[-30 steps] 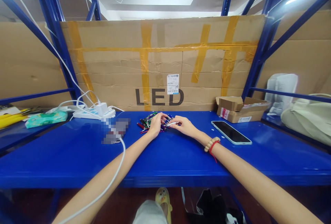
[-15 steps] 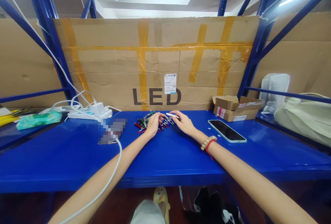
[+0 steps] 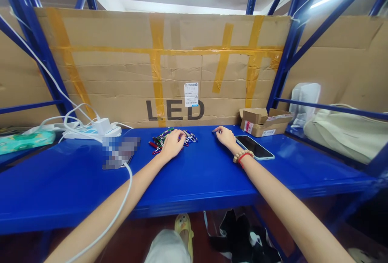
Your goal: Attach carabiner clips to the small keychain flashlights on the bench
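A pile of small shiny metallic items (image 3: 190,136) in green, red, blue and silver lies on the blue table (image 3: 194,178) near the cardboard. My left hand (image 3: 173,143) rests over the right part of this pile with its fingers curled; what they may hold is hidden. Farther right, my right hand (image 3: 226,136) is low over the table, its fingertips pinched around something small and dark that I cannot make out. Beside that hand lies a phone (image 3: 257,148) with a pale case, partly behind the wrist.
An open cardboard box (image 3: 266,127) stands behind the phone. At the left are a white power strip (image 3: 91,132), a blurred device (image 3: 129,149) and a white cable (image 3: 126,198) crossing my left forearm. Taped cardboard (image 3: 121,81) closes off the back.
My right hand has moved right, away from the pile and towards the phone. My left hand remains at the pile. The view has turned slightly to the right.
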`<action>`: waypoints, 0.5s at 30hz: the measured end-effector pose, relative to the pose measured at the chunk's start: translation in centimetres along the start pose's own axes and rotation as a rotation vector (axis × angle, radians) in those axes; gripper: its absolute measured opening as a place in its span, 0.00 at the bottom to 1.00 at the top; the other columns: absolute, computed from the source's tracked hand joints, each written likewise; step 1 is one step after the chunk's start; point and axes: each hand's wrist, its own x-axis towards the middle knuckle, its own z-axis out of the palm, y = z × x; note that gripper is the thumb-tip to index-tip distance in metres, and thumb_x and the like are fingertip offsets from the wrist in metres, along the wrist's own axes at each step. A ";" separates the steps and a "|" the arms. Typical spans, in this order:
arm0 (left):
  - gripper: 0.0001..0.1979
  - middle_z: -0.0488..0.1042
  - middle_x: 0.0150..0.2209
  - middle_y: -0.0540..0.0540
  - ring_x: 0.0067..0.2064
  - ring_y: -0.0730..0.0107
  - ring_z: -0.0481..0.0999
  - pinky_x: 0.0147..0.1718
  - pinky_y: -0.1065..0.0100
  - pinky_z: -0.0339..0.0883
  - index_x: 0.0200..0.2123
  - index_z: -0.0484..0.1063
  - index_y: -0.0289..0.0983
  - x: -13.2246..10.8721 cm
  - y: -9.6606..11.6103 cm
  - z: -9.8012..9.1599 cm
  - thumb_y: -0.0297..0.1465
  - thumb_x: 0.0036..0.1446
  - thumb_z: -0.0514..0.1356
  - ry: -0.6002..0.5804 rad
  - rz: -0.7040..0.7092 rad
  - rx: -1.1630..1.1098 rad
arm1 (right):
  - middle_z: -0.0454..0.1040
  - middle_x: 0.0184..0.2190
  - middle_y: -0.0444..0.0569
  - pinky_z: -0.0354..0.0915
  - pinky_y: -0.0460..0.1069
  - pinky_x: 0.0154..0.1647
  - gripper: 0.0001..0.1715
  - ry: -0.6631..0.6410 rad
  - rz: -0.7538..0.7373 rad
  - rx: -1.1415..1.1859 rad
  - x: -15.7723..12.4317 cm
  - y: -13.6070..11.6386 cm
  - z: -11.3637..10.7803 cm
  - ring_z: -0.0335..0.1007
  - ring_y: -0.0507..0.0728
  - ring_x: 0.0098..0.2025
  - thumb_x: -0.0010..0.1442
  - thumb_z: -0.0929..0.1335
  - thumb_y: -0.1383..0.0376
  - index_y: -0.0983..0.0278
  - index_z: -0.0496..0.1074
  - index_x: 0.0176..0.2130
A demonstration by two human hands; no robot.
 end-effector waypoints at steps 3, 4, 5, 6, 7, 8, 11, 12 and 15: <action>0.09 0.70 0.31 0.47 0.34 0.66 0.68 0.36 0.65 0.60 0.30 0.69 0.38 -0.1 0.4 -0.1 0.30 0.55 0.49 -0.066 0.106 0.123 | 0.75 0.38 0.49 0.64 0.49 0.39 0.14 -0.008 -0.049 -0.022 0.2 0.4 0.3 0.71 0.57 0.40 0.53 0.64 0.71 0.60 0.75 0.38; 0.09 0.70 0.31 0.47 0.34 0.66 0.68 0.37 0.65 0.60 0.30 0.69 0.38 -0.1 0.5 -0.1 0.30 0.55 0.49 -0.075 0.120 0.142 | 0.75 0.39 0.50 0.64 0.49 0.40 0.14 -0.006 -0.059 -0.029 0.3 0.5 0.4 0.71 0.56 0.40 0.52 0.64 0.72 0.61 0.76 0.37; 0.09 0.70 0.31 0.47 0.35 0.66 0.68 0.37 0.65 0.60 0.31 0.69 0.38 -0.1 0.6 -0.2 0.29 0.55 0.49 -0.081 0.129 0.156 | 0.74 0.39 0.51 0.64 0.49 0.40 0.14 -0.002 -0.064 -0.033 0.3 0.7 0.5 0.71 0.56 0.39 0.52 0.64 0.72 0.62 0.76 0.36; 0.08 0.70 0.32 0.47 0.35 0.66 0.68 0.37 0.65 0.60 0.31 0.69 0.38 -0.1 0.7 -0.2 0.29 0.55 0.49 -0.086 0.133 0.165 | 0.73 0.40 0.52 0.64 0.49 0.40 0.14 0.002 -0.065 -0.037 0.3 0.8 0.5 0.70 0.56 0.39 0.52 0.64 0.73 0.62 0.77 0.35; 0.08 0.70 0.32 0.47 0.35 0.66 0.68 0.37 0.65 0.60 0.31 0.68 0.38 -0.1 0.8 -0.2 0.29 0.55 0.49 -0.092 0.135 0.170 | 0.72 0.40 0.53 0.64 0.48 0.41 0.14 0.004 -0.064 -0.042 0.4 0.8 0.6 0.70 0.55 0.38 0.52 0.64 0.74 0.63 0.77 0.35; 0.08 0.70 0.32 0.47 0.35 0.66 0.68 0.37 0.64 0.60 0.31 0.68 0.38 -0.1 0.8 -0.2 0.29 0.55 0.49 -0.098 0.136 0.173 | 0.71 0.41 0.53 0.63 0.48 0.41 0.15 0.003 -0.065 -0.051 0.4 0.9 0.5 0.70 0.55 0.38 0.52 0.64 0.74 0.63 0.77 0.34; 0.08 0.70 0.32 0.46 0.35 0.66 0.69 0.37 0.64 0.60 0.30 0.68 0.38 -0.1 0.8 -0.2 0.29 0.55 0.49 -0.116 0.135 0.173 | 0.68 0.43 0.55 0.63 0.48 0.40 0.14 -0.024 -0.073 -0.099 0.3 0.8 0.2 0.68 0.55 0.39 0.52 0.64 0.75 0.63 0.78 0.33; 0.08 0.70 0.32 0.46 0.35 0.66 0.69 0.37 0.64 0.60 0.30 0.68 0.38 -0.1 0.8 -0.2 0.29 0.55 0.49 -0.118 0.135 0.172 | 0.68 0.43 0.55 0.63 0.49 0.40 0.14 -0.039 -0.076 -0.121 0.2 0.7 0.1 0.68 0.56 0.40 0.53 0.64 0.74 0.63 0.78 0.34; 0.08 0.70 0.32 0.46 0.35 0.66 0.69 0.37 0.64 0.60 0.31 0.68 0.38 -0.2 0.7 -0.1 0.29 0.55 0.49 -0.115 0.140 0.181 | 0.67 0.44 0.57 0.62 0.51 0.43 0.15 -0.089 -0.090 -0.199 0.1 0.4 -0.2 0.65 0.59 0.44 0.55 0.63 0.72 0.63 0.77 0.37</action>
